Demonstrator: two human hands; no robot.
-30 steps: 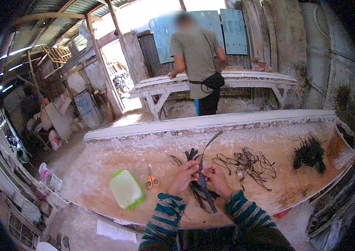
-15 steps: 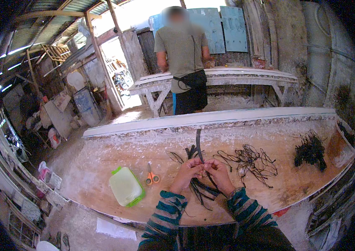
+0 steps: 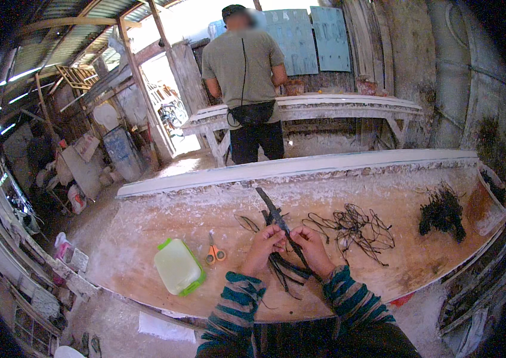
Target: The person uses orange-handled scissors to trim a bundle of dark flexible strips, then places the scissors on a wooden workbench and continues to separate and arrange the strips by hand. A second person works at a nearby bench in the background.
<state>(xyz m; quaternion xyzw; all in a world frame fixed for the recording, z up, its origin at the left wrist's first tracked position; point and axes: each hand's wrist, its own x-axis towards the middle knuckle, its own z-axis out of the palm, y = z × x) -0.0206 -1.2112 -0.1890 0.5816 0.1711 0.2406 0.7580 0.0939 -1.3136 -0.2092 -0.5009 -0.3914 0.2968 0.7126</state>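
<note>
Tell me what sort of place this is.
Probably a rough, open-sided workshop: a worn, dusty workbench strewn with dark cord, a corrugated roof overhead, and another person at a second bench.

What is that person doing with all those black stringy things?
A person in striped sleeves holds a dark strip between the left hand and right hand, over a wooden table. More dark strips lie under the hands. A tangle of thin black cords and a darker clump lie to the right. Orange scissors and a green-lidded box sit to the left. Another person stands at a far bench.
</note>
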